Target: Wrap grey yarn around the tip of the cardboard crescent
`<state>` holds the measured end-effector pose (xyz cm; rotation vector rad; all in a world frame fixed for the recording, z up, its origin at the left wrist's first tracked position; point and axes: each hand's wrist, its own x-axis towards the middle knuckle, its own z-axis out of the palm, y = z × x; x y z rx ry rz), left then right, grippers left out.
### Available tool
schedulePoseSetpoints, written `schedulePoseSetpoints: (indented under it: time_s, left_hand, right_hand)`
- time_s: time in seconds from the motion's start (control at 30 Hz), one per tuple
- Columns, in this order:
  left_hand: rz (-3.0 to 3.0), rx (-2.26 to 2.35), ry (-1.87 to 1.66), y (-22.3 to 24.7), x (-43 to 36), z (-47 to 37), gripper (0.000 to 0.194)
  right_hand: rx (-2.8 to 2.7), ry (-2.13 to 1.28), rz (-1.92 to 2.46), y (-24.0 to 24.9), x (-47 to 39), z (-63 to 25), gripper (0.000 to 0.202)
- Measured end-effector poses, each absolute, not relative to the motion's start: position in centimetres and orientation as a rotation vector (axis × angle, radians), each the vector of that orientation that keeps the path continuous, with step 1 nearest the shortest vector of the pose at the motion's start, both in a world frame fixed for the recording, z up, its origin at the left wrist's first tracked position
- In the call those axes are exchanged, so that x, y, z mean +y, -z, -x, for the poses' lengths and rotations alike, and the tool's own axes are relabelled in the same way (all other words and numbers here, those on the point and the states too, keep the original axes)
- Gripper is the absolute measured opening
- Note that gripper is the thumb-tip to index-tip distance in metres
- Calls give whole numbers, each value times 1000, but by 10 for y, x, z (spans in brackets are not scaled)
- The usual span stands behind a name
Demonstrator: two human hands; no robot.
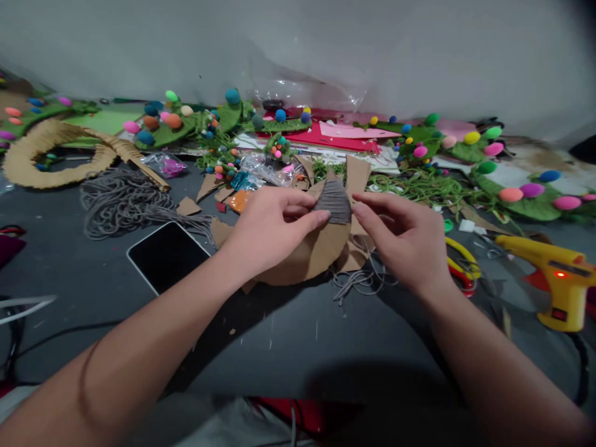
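A cardboard piece [331,245] with a pointed top is held up over the middle of the table. Grey cord [333,202] is wound in close rows around its upper part. My left hand [274,226] grips the left edge of the piece, thumb across the front at the lowest cord rows. At the right edge of the wrapping, my right hand [403,233] has its thumb and index finger pinched together; what they hold is too small to make out. Loose grey cord [356,282] trails below, near the right hand. Wider cardboard [293,267] lies beneath.
A phone [167,256] and a cord heap [118,198] lie left, near a wrapped ring [18,161]. On the right are yellow-red scissors [463,261] and a yellow glue gun [565,279] with its light on. Green leaves with coloured balls [531,190] line the back.
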<state>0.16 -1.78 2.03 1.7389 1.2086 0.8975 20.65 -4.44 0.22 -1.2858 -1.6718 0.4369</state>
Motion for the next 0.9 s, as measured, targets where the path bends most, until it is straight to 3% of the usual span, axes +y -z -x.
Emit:
schedulePoseSetpoints:
  time_s: [0.2,0.9]
  left_hand:
    - [-1784,1186,-894,-18,-17,-1,16]
    - [-1841,1223,-906,-16,-16,0,17]
  right_hand:
    - [-1920,-126,1100,0,-46,-203,9]
    - [-1963,-365,1138,7,-43,-202,7]
